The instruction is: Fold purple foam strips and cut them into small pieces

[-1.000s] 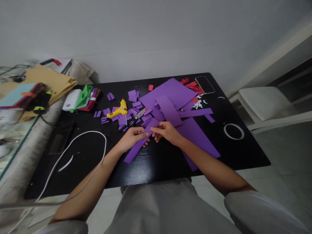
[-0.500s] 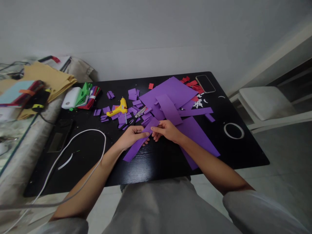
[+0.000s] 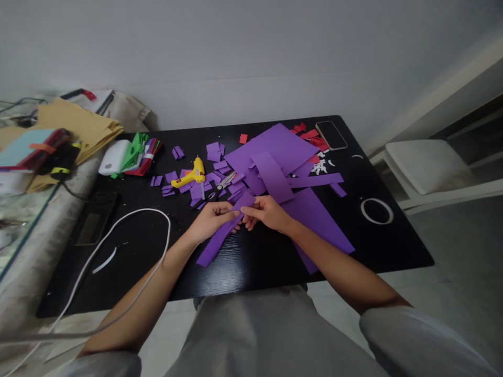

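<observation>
Between my two hands is a purple paper strip [image 3: 217, 244], slanting from upper right to lower left above the table. My left hand [image 3: 212, 220] pinches it around the middle, thumb on top. Close by, my right hand [image 3: 267, 212] grips its upper end between thumb and fingers. Just beyond my hands lie small cut purple pieces [image 3: 236, 187], a pair of scissors [image 3: 226, 181] and a yellow glue gun [image 3: 189, 175]. A wider purple strip [image 3: 271, 175] rests over a large purple sheet [image 3: 275, 144]. Another purple sheet [image 3: 320, 225] lies partly under my right forearm.
A white cable [image 3: 168, 230] loops over my left forearm. Red scraps [image 3: 314, 137], a phone [image 3: 331, 135] and a white ring [image 3: 377, 210] are on the black table's [image 3: 401, 246] right side. Bundled coloured sheets [image 3: 141, 154] lie at the left, near brown envelopes [image 3: 78, 123].
The strip's lower end has shifted slightly down and left, and its upper end has tilted a little. Both hands keep their hold, with small finger movements.
</observation>
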The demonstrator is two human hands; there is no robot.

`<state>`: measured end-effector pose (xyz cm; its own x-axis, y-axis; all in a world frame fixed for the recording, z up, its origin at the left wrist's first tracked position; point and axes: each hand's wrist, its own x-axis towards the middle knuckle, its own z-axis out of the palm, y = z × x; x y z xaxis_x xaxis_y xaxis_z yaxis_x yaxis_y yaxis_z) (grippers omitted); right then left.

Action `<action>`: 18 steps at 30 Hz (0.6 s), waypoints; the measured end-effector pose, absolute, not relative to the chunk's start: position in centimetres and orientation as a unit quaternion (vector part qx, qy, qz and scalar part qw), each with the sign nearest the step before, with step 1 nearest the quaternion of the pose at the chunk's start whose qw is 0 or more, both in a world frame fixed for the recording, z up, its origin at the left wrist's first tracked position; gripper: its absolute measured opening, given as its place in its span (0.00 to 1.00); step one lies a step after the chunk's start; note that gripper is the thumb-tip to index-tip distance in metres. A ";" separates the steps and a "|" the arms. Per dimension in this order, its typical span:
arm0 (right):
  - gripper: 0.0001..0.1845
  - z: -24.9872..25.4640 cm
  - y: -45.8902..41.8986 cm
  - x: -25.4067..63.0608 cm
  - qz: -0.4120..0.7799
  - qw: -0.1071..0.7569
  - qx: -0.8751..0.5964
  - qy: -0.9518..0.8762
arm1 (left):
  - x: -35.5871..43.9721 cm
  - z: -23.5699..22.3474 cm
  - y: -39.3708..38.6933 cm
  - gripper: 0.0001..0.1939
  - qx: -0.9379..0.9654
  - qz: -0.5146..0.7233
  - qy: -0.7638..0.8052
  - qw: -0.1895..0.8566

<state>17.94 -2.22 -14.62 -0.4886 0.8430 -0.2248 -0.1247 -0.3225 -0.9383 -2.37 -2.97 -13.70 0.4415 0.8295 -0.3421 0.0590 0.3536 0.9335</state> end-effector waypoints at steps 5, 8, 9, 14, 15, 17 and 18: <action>0.26 -14.4 -2.2 18.0 0.729 0.330 -0.377 -0.467 | -2.3 -13.7 -3.0 0.16 0.511 0.286 0.453 0.672; 0.25 -14.4 -2.2 18.0 0.732 0.327 -0.373 -0.467 | -2.3 -13.7 -3.0 0.16 0.520 0.284 0.459 0.662; 0.25 -14.4 -2.2 18.0 0.732 0.327 -0.373 -0.466 | -2.4 -13.8 -3.0 0.16 0.521 0.284 0.461 0.660; 0.25 -14.4 -2.2 18.0 0.736 0.323 -0.390 -0.449 | -2.3 -13.7 -2.9 0.16 0.510 0.286 0.475 0.658; 0.25 -14.4 -2.2 18.0 0.737 0.319 -0.395 -0.447 | -2.3 -13.6 -2.9 0.16 0.506 0.288 0.479 0.657; 0.26 -14.5 -2.1 18.0 0.737 0.315 -0.399 -0.446 | -2.2 -13.5 -2.9 0.16 0.500 0.290 0.483 0.658; 0.26 -14.5 -2.1 18.1 0.735 0.316 -0.399 -0.448 | -2.2 -13.4 -2.9 0.16 0.497 0.291 0.483 0.659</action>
<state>18.08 -2.12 -14.48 -0.4812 0.8224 -0.3035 -0.1069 -0.3987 -0.9108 -2.22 -2.87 -13.41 0.3636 0.8641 -0.3480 0.0967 0.3366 0.9367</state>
